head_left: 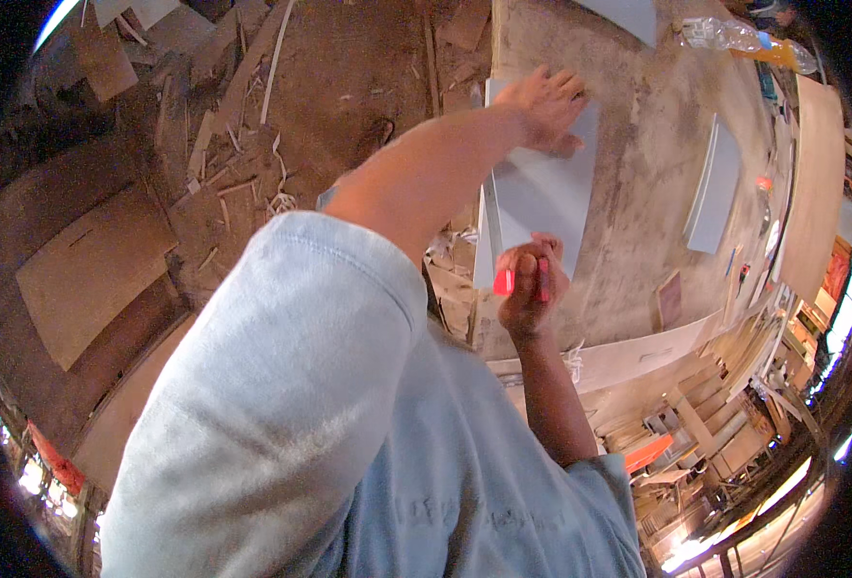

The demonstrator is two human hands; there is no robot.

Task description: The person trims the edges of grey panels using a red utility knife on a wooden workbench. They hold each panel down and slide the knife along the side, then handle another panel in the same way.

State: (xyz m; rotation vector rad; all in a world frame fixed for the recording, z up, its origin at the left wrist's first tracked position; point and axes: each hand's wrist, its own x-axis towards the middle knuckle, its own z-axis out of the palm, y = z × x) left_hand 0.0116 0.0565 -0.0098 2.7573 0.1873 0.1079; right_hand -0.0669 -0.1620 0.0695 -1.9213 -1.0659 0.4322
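A light grey sheet lies along the left edge of the workbench, with a narrow straight strip along its left side. My left hand rests on the sheet's upper part, fingers spread and palm down. Near the sheet's lower end my right hand is closed around a red tool, probably a cutter; its tip is hidden.
Another grey piece and a small brown offcut lie on the bench. Plastic bottles are at the top right. A long plywood board lines the right. Wood scraps litter the floor at left.
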